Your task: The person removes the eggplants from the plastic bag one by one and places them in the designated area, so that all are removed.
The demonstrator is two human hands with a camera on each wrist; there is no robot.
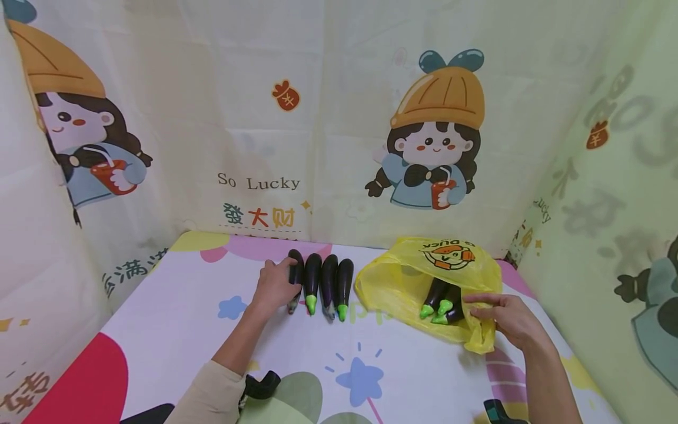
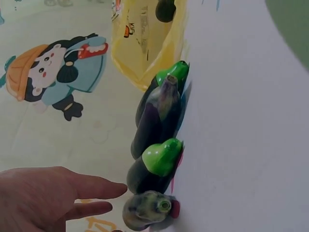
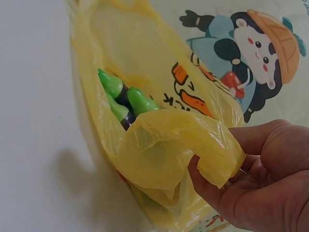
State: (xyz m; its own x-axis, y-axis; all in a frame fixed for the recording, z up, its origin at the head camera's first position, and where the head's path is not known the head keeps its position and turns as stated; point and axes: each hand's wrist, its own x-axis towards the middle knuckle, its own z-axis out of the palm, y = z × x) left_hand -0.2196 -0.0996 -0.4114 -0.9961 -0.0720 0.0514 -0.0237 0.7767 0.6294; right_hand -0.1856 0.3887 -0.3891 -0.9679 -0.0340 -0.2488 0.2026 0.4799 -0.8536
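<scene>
In the head view my left hand [image 1: 275,285] is at the leftmost eggplant [image 1: 294,277] of a short row. The left wrist view shows its fingers fairly straight, fingertips close to that dull-capped eggplant [image 2: 147,211] and its green-capped neighbour [image 2: 154,169]. Beside them lie another dull-capped eggplant [image 1: 329,285] and a green-capped one [image 1: 345,285]. On the right, my right hand [image 1: 508,318] pinches the rim of a yellow plastic bag [image 3: 181,140] between thumb and fingers. Three eggplants with bright green caps [image 3: 142,101] lie inside the bag's mouth, their far ends hidden.
The table cover [image 1: 296,353] is white with coloured prints. Cream printed cloth [image 1: 339,118] hangs behind and at both sides. A black curved object [image 1: 263,386] lies by the left sleeve, and a dark object [image 1: 498,410] sits at the lower right edge.
</scene>
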